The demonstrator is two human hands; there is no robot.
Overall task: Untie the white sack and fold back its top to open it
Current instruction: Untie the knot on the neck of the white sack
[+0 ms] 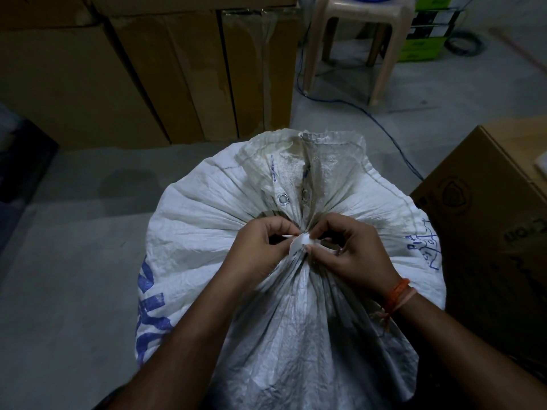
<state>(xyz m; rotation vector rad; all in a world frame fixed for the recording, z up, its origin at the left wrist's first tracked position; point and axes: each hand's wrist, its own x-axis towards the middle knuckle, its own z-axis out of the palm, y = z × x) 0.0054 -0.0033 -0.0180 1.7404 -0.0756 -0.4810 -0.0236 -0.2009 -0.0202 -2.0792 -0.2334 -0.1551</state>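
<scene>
A large white woven sack [207, 208] with blue printing stands on the floor in front of me. Its top is gathered into a tight neck, and the loose mouth fans out beyond the neck. A white tie [301, 242] is knotted round that neck. My left hand [257, 247] pinches the tie from the left side. My right hand [352, 250], with an orange thread band on the wrist, pinches the tie from the right. Two metal eyelets [282, 198] show in the fabric just past the knot.
Tall cardboard boxes [148, 72] line the back left. A beige plastic stool [355, 45] stands behind the sack, with a blue cable [393, 137] trailing across the grey floor. A brown carton [497, 220] sits close on the right.
</scene>
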